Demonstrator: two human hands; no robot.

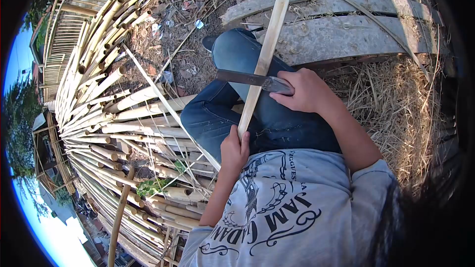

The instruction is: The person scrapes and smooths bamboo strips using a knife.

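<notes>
A long, pale bamboo strip (273, 32) runs from my lap up past the top of the view. Its near end is wrapped by my left hand (234, 151), close to my shirt. In my right hand (308, 90) is the grey handle of a large knife (240, 77), its dark blade pointing left. The blade lies across the bamboo strip just above my thigh, apparently touching it. My fingers hide part of the handle and the strip's lower end.
Many cut bamboo poles (133, 131) are piled at the left, with thin strips lying over them. Grey wooden planks (341, 39) form a low platform at the upper right. Shavings (391, 118) cover the ground beside my right arm. A bamboo fence (74, 24) stands at the upper left.
</notes>
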